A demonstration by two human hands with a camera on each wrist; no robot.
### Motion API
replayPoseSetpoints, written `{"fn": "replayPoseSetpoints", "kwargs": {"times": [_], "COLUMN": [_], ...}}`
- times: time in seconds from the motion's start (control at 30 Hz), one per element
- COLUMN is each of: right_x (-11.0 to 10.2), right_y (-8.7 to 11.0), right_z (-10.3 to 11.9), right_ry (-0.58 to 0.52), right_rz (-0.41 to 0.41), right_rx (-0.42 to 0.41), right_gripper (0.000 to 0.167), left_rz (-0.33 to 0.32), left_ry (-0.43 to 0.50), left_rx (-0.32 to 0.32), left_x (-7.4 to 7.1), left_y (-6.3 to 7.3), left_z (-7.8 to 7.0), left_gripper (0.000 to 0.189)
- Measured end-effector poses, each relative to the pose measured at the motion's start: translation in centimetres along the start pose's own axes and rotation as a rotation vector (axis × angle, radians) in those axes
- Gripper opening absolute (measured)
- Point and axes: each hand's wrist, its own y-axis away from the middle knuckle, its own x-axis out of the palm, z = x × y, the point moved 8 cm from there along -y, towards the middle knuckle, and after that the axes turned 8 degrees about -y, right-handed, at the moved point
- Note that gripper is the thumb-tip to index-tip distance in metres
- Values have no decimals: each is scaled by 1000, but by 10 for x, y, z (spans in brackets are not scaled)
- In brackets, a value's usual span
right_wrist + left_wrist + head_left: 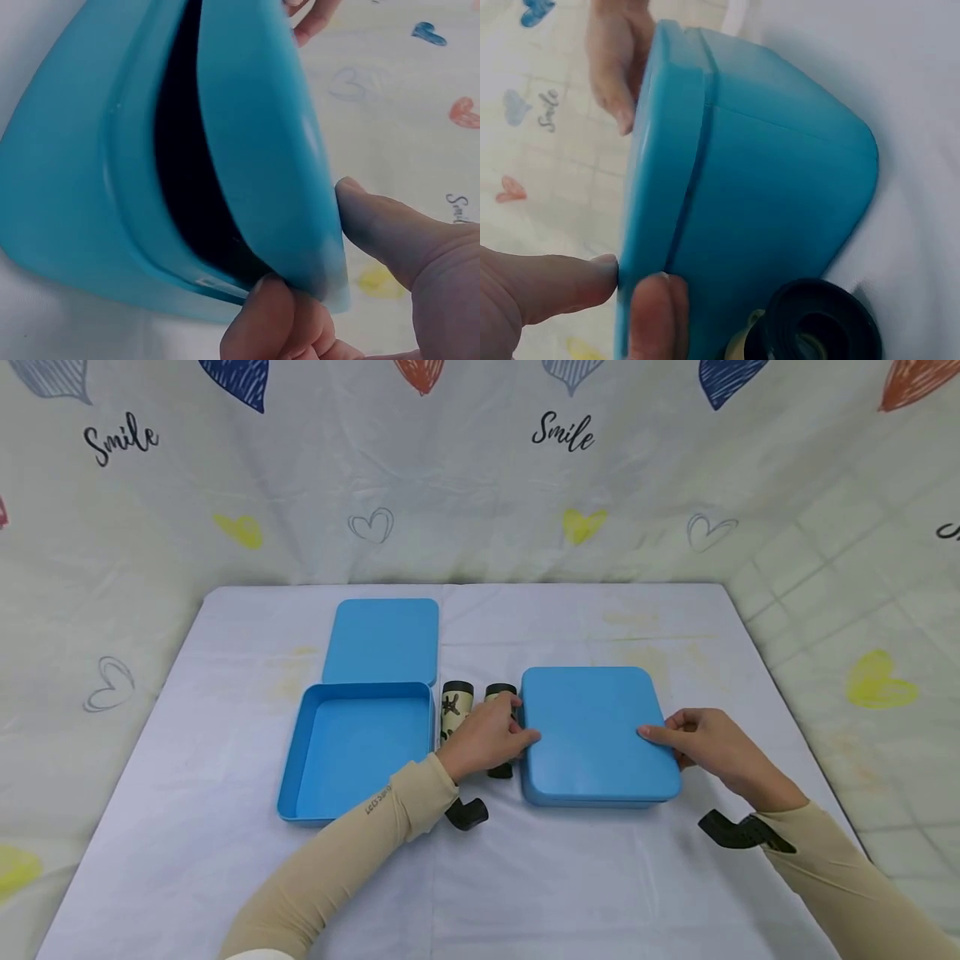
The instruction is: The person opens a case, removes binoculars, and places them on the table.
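A blue box (592, 797) stands at the right, covered by its blue lid (588, 727). My right hand (701, 743) pinches the lid's right edge, thumb on top and fingers beneath. In the right wrist view a dark gap shows between the raised lid (255, 127) and the box (75, 172). At the left edge, my left hand (487, 739) holds the lid, thumb against its top and fingertips (656, 315) at its rim; on that side lid and box (780, 180) meet closely.
Left of it stands an open blue box (356, 752), with another blue lid (382, 639) behind it. Between the boxes are two cream, dark-patterned tubes with black ends, one (456, 706) partly behind my left hand, the other (501, 689) against the right box.
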Motion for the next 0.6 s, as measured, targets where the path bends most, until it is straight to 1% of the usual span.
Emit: {"fn": "replayPoseSetpoints", "kwargs": {"times": [0.17, 0.4, 0.6], "right_x": [-1, -3, -4], "right_y": [2, 3, 4], "right_z": [0, 2, 5], "right_ry": [-9, -24, -52], "right_rz": [5, 1, -7], "right_rx": [12, -1, -23], "right_gripper": [55, 56, 57], "left_rz": [40, 57, 54], "left_ry": [89, 97, 88], "left_rx": [-40, -41, -15], "left_x": [0, -2, -5], "left_y": [-1, -2, -4], "left_z": [3, 5, 5], "left_gripper": [62, 60, 59]}}
